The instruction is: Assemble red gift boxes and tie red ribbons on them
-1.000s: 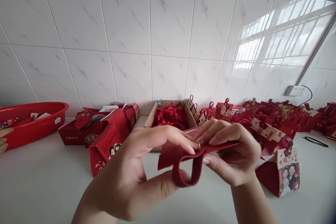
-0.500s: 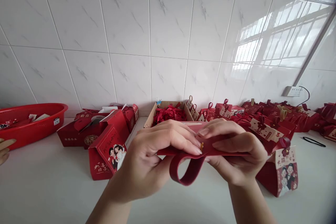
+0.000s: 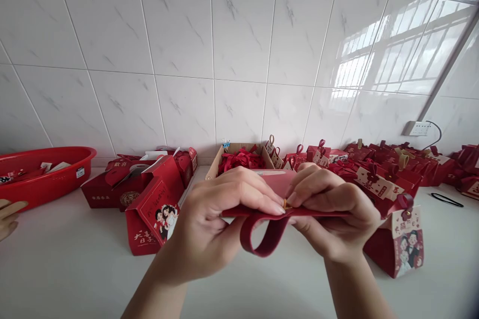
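Between both hands, above the white counter, is a red gift box [image 3: 275, 181], its top edge turned toward me. A dark red ribbon loop [image 3: 262, 251] hangs from that edge. My left hand [image 3: 224, 214] is closed on the left part of the box's edge, thumb below and fingers on top. From the right, my right hand [image 3: 333, 209] pinches the edge, its fingertips at a small gold fastener [image 3: 286, 204] near the ribbon. The lower body of the box is hidden behind my hands.
At left stand a red basin [image 3: 45, 179] and red boxes [image 3: 151, 214]. A carton of red ribbons [image 3: 243, 157] sits by the wall. Several finished-looking red boxes [image 3: 385, 164] crowd the right, one nearer box [image 3: 406, 244] in front. Another person's hand [image 3: 9, 217] shows at the left edge.
My right fingertips have moved left onto the gold fastener, which now stands up more. The box edge and ribbon loop have risen slightly. The other person's hand reaches a little further in.
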A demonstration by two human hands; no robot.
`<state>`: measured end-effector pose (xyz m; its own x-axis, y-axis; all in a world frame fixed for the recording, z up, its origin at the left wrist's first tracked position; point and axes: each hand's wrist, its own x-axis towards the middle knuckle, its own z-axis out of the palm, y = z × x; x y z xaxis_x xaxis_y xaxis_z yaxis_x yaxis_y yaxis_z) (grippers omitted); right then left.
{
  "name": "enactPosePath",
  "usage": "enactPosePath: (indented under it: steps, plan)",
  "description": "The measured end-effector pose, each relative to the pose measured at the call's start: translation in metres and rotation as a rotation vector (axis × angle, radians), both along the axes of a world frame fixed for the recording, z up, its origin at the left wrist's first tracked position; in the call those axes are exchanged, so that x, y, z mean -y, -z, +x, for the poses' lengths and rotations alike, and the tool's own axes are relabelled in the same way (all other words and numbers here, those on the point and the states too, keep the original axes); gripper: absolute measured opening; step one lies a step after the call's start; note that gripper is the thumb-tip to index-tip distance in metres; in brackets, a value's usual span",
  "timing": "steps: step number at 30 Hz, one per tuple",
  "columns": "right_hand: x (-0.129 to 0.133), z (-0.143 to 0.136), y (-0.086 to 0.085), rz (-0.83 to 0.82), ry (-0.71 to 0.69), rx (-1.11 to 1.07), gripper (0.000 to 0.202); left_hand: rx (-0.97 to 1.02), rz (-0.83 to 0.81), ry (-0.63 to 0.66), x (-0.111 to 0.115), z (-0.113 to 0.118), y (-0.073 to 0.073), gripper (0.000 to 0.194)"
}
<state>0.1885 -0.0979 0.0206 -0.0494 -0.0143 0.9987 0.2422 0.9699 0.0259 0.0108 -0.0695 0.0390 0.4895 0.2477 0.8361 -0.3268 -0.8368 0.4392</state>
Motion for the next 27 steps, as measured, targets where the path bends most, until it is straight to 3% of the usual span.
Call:
enactPosePath:
  steps: [5, 11, 20, 27]
  plan:
    - [-0.002, 0.001, 0.002, -0.047, -0.008, 0.017, 0.021, -0.116, -0.075, -0.018, 0.001, -0.006, 0.000, 0.021]
    - [-0.001, 0.002, 0.001, -0.057, 0.021, 0.053, 0.023, -0.127, -0.144, -0.088, 0.005, -0.007, 0.001, 0.048]
    - [0.002, 0.002, 0.001, -0.053, 0.035, 0.009, 0.025, 0.065, -0.034, -0.176, 0.003, 0.002, 0.006, 0.050]
    - [0.008, -0.005, 0.002, -0.210, 0.025, -0.110, 0.028, 0.160, 0.169, -0.293, 0.003, 0.003, 0.010, 0.059]
